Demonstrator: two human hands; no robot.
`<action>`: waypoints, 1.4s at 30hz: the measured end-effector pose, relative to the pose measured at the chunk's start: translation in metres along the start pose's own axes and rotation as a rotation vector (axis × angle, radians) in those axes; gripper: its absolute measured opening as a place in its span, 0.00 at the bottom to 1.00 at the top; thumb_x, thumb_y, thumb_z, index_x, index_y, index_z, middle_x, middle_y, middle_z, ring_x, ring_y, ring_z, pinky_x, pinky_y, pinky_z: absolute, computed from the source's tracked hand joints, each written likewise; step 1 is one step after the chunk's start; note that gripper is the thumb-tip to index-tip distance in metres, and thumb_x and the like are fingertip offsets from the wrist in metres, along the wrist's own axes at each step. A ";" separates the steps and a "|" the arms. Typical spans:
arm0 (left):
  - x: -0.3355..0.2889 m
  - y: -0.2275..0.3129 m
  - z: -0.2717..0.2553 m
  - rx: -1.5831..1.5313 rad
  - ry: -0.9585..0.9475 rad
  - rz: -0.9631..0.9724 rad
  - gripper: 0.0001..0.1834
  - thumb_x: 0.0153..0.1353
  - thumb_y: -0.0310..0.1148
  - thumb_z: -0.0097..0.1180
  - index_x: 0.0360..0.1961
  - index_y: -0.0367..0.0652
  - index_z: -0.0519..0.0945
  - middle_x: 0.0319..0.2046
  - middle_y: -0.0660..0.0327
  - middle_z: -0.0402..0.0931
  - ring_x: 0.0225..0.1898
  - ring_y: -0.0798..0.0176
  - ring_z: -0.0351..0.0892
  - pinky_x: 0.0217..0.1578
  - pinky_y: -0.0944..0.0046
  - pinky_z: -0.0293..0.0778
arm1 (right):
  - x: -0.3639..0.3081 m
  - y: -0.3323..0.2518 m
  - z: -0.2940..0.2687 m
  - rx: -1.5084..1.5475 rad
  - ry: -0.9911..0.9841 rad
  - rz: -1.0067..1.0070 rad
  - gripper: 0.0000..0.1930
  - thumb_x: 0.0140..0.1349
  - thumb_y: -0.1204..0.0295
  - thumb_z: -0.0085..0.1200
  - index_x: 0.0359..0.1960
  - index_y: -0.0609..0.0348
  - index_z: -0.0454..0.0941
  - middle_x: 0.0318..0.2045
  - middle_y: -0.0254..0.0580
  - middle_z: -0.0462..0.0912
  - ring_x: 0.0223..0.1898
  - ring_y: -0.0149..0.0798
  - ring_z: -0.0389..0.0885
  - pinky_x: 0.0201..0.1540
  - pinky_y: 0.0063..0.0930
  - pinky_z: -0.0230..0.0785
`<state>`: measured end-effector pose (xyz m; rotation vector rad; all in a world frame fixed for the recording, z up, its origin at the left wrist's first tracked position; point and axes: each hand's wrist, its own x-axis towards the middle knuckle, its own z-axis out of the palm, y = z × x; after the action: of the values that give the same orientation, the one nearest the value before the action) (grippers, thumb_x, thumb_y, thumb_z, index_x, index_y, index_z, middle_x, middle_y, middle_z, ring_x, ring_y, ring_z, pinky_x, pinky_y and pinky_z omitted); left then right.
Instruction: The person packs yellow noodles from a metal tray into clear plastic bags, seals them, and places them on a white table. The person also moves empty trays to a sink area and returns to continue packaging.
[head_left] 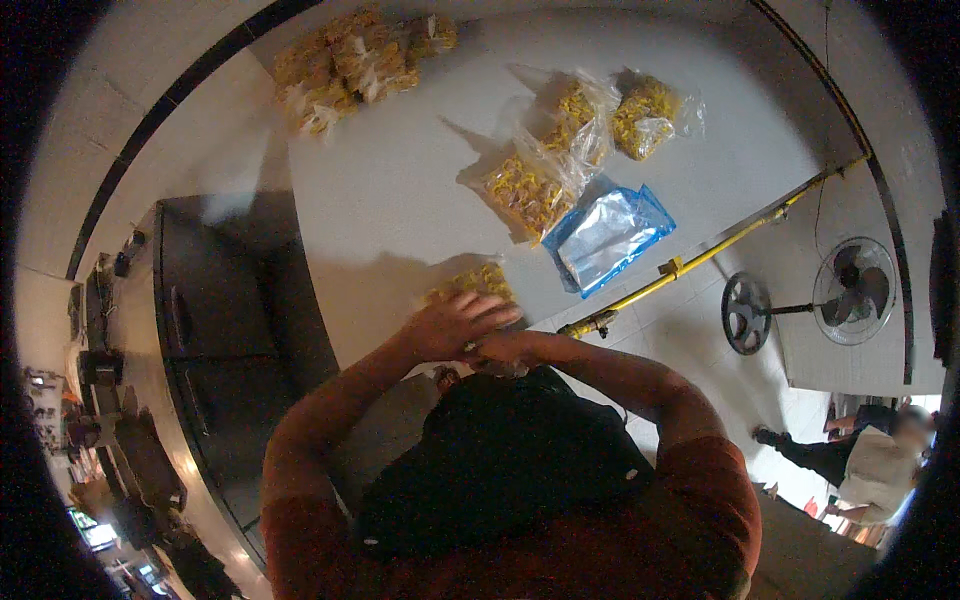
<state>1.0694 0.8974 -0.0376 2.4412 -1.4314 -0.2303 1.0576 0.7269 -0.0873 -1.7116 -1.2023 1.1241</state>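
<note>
Close to my body, at the near edge of the grey table, lies a clear plastic bag of yellow pieces [478, 280]. My left hand [455, 322] rests over it, its fingers stretched out to the right and pressed flat on the bag. Beside its wrist, my right hand [508, 347] is closed at the near end of the bag, where a bit of clear plastic shows beneath it. The right fingertips are mostly hidden. What the yellow pieces are is too small to tell.
Further up the table [370, 200] lie filled bags [530, 190], a blue-edged pack of clear plastic bags [615, 240] and several piled bags [350, 65]. A yellow pipe [690, 265] runs along the right side. Beyond stand a fan [850, 290] and a person [875, 465]; dark cabinets [220, 300] are left.
</note>
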 end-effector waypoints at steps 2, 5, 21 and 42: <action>0.014 0.003 0.010 0.103 -0.032 0.027 0.40 0.39 0.41 0.68 0.58 0.54 0.69 0.55 0.56 0.64 0.52 0.50 0.66 0.53 0.52 0.63 | 0.005 0.036 0.003 -0.165 -0.138 0.029 0.11 0.61 0.68 0.45 0.38 0.60 0.76 0.25 0.45 0.77 0.25 0.40 0.75 0.29 0.35 0.67; 0.017 0.008 0.021 -0.070 0.182 -0.065 0.36 0.40 0.38 0.66 0.55 0.51 0.72 0.55 0.55 0.65 0.52 0.48 0.66 0.52 0.54 0.64 | -0.011 0.003 -0.020 -0.082 -0.014 0.213 0.14 0.61 0.64 0.46 0.42 0.60 0.76 0.29 0.49 0.78 0.27 0.41 0.77 0.32 0.34 0.69; 0.011 -0.018 -0.058 -0.503 0.127 -0.558 0.17 0.53 0.37 0.55 0.42 0.40 0.75 0.36 0.51 0.74 0.39 0.50 0.74 0.43 0.52 0.69 | 0.039 0.023 0.018 1.696 0.516 -0.296 0.22 0.59 0.62 0.47 0.54 0.57 0.68 0.48 0.42 0.75 0.49 0.45 0.74 0.48 0.41 0.66; -0.048 -0.010 0.015 0.003 -0.110 0.256 0.23 0.54 0.35 0.52 0.53 0.42 0.72 0.52 0.53 0.67 0.56 0.46 0.64 0.52 0.54 0.69 | 0.089 0.023 0.071 1.004 0.747 -0.274 0.24 0.63 0.56 0.42 0.52 0.63 0.68 0.44 0.47 0.76 0.39 0.38 0.76 0.37 0.29 0.71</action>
<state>1.0493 0.9411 -0.0557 2.2476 -1.7725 -0.3081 1.0135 0.8114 -0.1530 -0.9612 -0.2669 0.6175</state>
